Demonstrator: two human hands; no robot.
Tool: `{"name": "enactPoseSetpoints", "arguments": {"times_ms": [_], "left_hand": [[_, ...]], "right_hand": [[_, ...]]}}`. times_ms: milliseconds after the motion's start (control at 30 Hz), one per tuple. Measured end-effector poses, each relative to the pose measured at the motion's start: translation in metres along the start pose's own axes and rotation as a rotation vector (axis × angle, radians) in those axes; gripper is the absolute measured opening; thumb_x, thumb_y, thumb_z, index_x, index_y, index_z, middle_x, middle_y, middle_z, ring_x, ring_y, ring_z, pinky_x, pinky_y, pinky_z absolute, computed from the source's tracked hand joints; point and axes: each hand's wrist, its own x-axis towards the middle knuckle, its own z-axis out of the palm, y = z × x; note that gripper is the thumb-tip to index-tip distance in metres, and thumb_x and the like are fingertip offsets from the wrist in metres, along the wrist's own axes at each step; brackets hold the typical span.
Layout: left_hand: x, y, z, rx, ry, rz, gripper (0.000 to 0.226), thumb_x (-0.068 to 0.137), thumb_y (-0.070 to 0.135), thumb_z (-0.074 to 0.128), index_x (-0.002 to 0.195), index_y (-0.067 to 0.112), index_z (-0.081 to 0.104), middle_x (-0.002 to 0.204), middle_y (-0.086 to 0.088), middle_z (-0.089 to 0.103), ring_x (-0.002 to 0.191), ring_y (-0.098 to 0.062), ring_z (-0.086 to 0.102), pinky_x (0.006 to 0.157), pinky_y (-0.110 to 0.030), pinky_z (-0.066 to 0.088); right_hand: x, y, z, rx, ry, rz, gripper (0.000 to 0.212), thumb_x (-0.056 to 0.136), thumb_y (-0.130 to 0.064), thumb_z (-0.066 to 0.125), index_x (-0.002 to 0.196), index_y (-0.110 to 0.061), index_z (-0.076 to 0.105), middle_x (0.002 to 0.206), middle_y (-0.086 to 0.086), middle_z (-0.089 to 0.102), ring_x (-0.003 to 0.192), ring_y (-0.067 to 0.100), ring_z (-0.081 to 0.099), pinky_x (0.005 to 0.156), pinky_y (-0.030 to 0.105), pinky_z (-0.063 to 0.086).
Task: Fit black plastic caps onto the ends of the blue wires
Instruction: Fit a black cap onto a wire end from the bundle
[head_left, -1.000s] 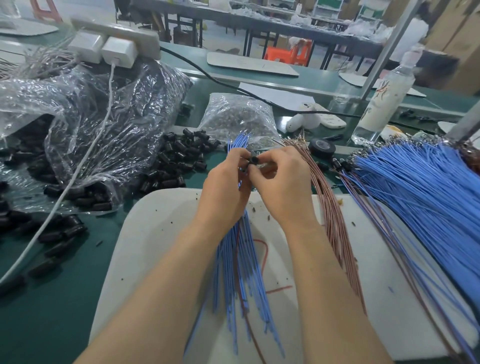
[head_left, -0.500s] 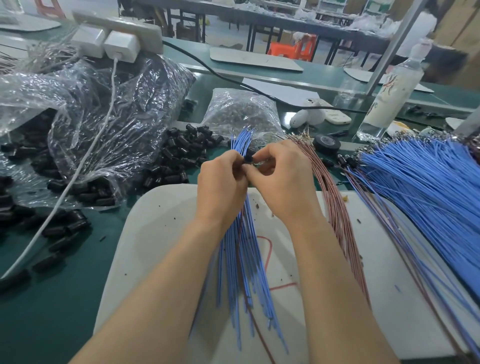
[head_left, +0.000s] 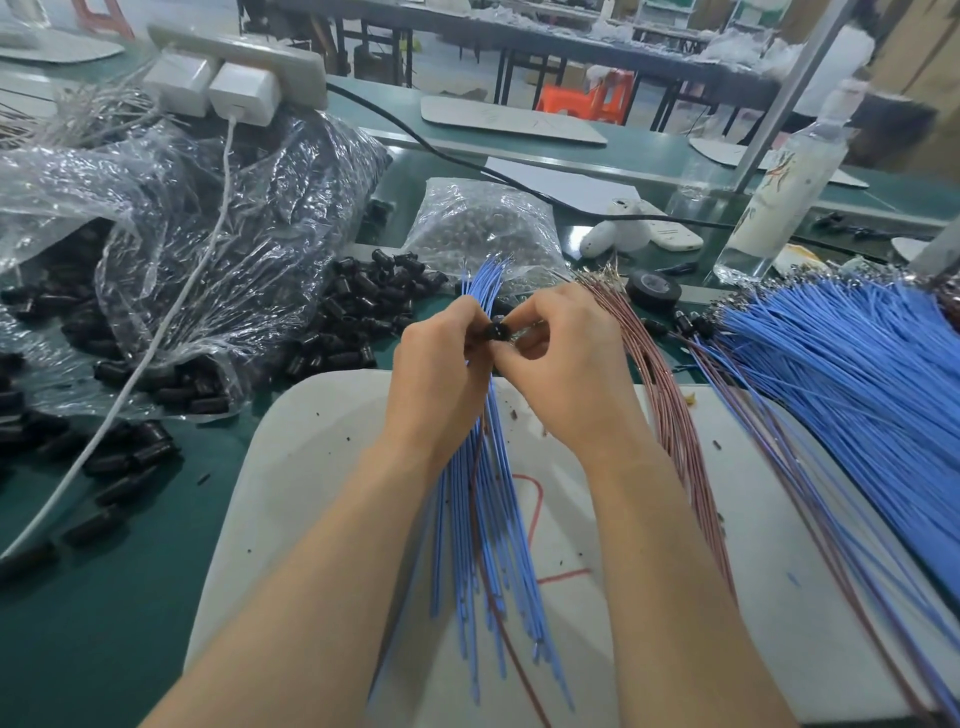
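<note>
My left hand (head_left: 441, 379) grips a bundle of blue wires (head_left: 488, 530) that fans out above the fist and trails down over the white board (head_left: 322, 467). My right hand (head_left: 566, 369) meets the left at the fingertips, and a small black plastic cap (head_left: 497, 331) is pinched between the two hands at the wire ends. A pile of loose black caps (head_left: 358, 312) lies on the green table just left of my hands. A large spread of blue wires (head_left: 852, 374) lies to the right.
A crumpled clear plastic bag (head_left: 171, 239) with more black caps sits at the left, crossed by a white cable (head_left: 156, 338). A smaller clear bag (head_left: 483, 228), brown-pink wires (head_left: 670, 410), a black tape roll (head_left: 653, 288) and a plastic bottle (head_left: 779, 197) stand beyond my hands.
Both hands stay joined at the wire ends with small finger movement. The black cap now shows more plainly between the fingertips.
</note>
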Motion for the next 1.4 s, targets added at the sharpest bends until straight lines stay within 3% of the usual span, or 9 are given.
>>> {"name": "enactPoseSetpoints", "arguments": {"times_ms": [133,233,367,567,1067,1233,1400], "left_hand": [[0.0,0.0,0.0,0.017,0.039,0.004,0.007,0.084,0.002,0.058,0.08,0.007,0.062,0.073,-0.004,0.069,0.07,-0.024,0.063,0.068,-0.038,0.052],[0.0,-0.001,0.001,0.029,0.03,-0.016,0.005,0.086,0.008,0.061,0.081,0.008,0.062,0.074,-0.004,0.068,0.073,-0.023,0.064,0.072,-0.04,0.052],[0.001,-0.001,0.002,0.039,0.027,-0.021,0.004,0.086,0.007,0.061,0.082,0.008,0.062,0.074,-0.003,0.068,0.074,-0.025,0.063,0.073,-0.042,0.051],[0.001,0.0,0.0,0.057,0.025,0.011,0.006,0.085,0.004,0.057,0.083,0.006,0.062,0.076,-0.007,0.069,0.076,-0.03,0.062,0.072,-0.045,0.051],[0.0,0.007,-0.002,0.236,0.023,0.063,0.008,0.089,0.006,0.051,0.085,0.005,0.058,0.077,-0.012,0.064,0.076,-0.037,0.054,0.07,-0.047,0.045],[0.0,0.005,-0.005,0.076,-0.144,0.034,0.016,0.088,0.01,0.06,0.104,0.013,0.061,0.085,-0.002,0.068,0.082,-0.027,0.063,0.077,-0.041,0.051],[0.001,0.0,-0.009,0.008,-0.194,0.113,0.008,0.086,0.011,0.067,0.094,0.013,0.068,0.076,0.008,0.068,0.072,-0.007,0.061,0.074,-0.024,0.05]], "right_hand": [[0.001,0.002,-0.012,0.085,0.007,0.011,0.011,0.084,-0.015,0.068,0.095,-0.016,0.07,0.098,-0.001,0.062,0.082,0.008,0.063,0.085,0.026,0.052],[0.001,0.004,-0.021,0.188,0.051,0.028,0.018,0.089,-0.007,0.061,0.093,-0.024,0.065,0.089,-0.01,0.065,0.082,0.005,0.064,0.08,0.02,0.052],[-0.001,0.001,-0.021,0.253,0.016,0.035,0.016,0.086,-0.008,0.065,0.088,-0.023,0.067,0.083,-0.011,0.069,0.078,0.002,0.065,0.074,0.013,0.049],[-0.002,-0.001,-0.021,0.213,-0.002,0.043,0.013,0.086,-0.007,0.066,0.086,-0.019,0.07,0.078,-0.007,0.07,0.074,0.003,0.065,0.074,0.015,0.051],[-0.002,-0.003,-0.01,0.036,0.095,-0.084,0.011,0.081,0.002,0.061,0.082,-0.005,0.07,0.079,0.006,0.068,0.077,0.021,0.064,0.077,0.04,0.05],[0.0,0.007,-0.013,0.069,0.106,-0.047,0.014,0.081,0.001,0.063,0.08,-0.011,0.071,0.075,0.0,0.069,0.074,0.017,0.065,0.076,0.035,0.052],[0.002,0.026,-0.023,0.186,0.001,0.066,0.013,0.081,-0.005,0.071,0.08,-0.018,0.071,0.075,-0.006,0.07,0.074,0.008,0.067,0.075,0.023,0.054]]}}
